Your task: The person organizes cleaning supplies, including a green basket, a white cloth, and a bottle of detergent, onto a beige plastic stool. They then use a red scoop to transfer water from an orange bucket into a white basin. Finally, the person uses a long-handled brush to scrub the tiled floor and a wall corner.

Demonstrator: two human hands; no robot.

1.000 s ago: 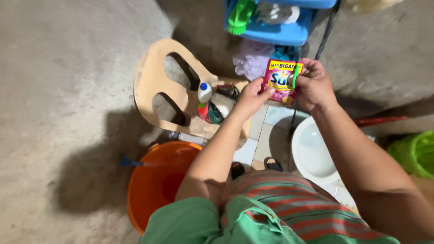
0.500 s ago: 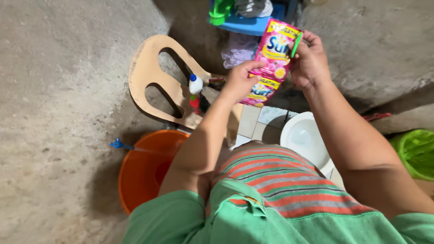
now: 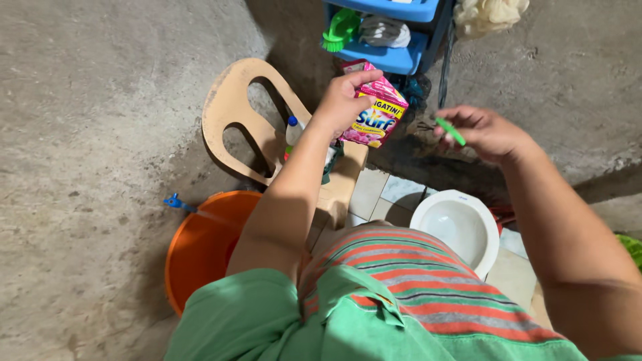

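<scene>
Your left hand (image 3: 344, 100) is clamped around pink detergent sachets (image 3: 374, 113) at upper centre of the frame, above the tan plastic chair (image 3: 244, 120). Your right hand (image 3: 485, 132), right of centre and apart from the sachets, pinches a small green strip (image 3: 451, 132) between its fingertips. An orange bucket (image 3: 194, 251) sits at lower left; a white bowl (image 3: 461, 227) lies below your right hand.
</scene>
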